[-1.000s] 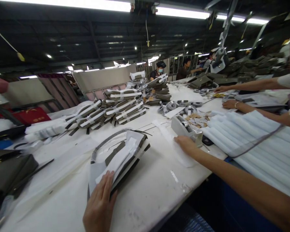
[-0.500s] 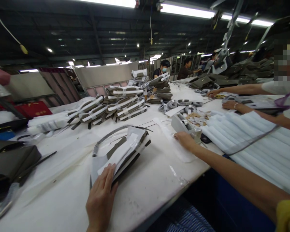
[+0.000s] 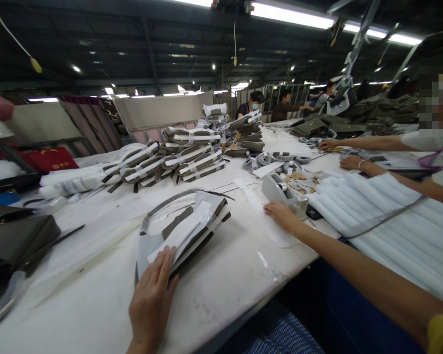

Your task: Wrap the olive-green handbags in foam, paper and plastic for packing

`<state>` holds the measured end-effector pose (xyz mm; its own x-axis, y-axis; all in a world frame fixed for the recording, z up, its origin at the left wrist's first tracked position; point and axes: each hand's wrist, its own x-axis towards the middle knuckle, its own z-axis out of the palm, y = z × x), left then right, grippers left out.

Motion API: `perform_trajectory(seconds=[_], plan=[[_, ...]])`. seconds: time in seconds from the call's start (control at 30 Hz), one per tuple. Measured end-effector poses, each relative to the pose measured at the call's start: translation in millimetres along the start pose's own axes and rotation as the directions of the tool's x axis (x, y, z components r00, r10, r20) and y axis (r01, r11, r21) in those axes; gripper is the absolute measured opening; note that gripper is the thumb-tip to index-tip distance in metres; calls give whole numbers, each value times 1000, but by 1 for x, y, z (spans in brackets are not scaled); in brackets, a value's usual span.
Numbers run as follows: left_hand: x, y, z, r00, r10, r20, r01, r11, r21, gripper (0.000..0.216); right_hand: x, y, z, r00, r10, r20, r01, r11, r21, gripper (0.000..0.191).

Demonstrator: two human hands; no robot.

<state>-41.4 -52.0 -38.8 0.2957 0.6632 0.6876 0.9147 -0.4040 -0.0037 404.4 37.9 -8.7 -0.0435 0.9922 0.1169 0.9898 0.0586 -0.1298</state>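
Note:
My left hand point(image 3: 153, 290) lies with straight fingers on the near end of a bundle of dark olive pieces point(image 3: 223, 212) and white strips point(image 3: 192, 223). A strip of clear tape crosses the bundle's upper part. From its far side a grey wrapped strap point(image 3: 166, 204) arcs over the table. My right hand point(image 3: 282, 215) is at the near left side of a grey tape dispenser point(image 3: 275, 189), fingers bent together. Whatever is between those fingertips, perhaps tape, is too small to make out. Under this hand is a translucent white sheet point(image 3: 256, 201).
Taped bundles point(image 3: 192, 155) are piled at the back. Rolled grey straps point(image 3: 264, 160) and small brown tags point(image 3: 302, 182) lie beyond the dispenser. White foam strips point(image 3: 384, 211) cover the right side. A co-worker's hands point(image 3: 350, 162) are at far right. A dark bag point(image 3: 25, 241) sits left.
The view has shifted slightly. My left hand stays on the bundle and my right hand stays by the tape dispenser, with barely any movement.

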Motion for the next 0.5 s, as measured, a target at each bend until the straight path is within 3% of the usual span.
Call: perform_trajectory(seconds=[0.3, 0.5], plan=[[-1, 1, -1, 999, -17, 34, 17, 1000, -9, 59, 6, -8, -16, 998, 60, -6, -60, 998, -24, 22], [1, 2, -3, 1000, 7, -9, -6, 1000, 5, 60, -23, -29, -33, 999, 19, 40, -22, 998, 64, 21]])
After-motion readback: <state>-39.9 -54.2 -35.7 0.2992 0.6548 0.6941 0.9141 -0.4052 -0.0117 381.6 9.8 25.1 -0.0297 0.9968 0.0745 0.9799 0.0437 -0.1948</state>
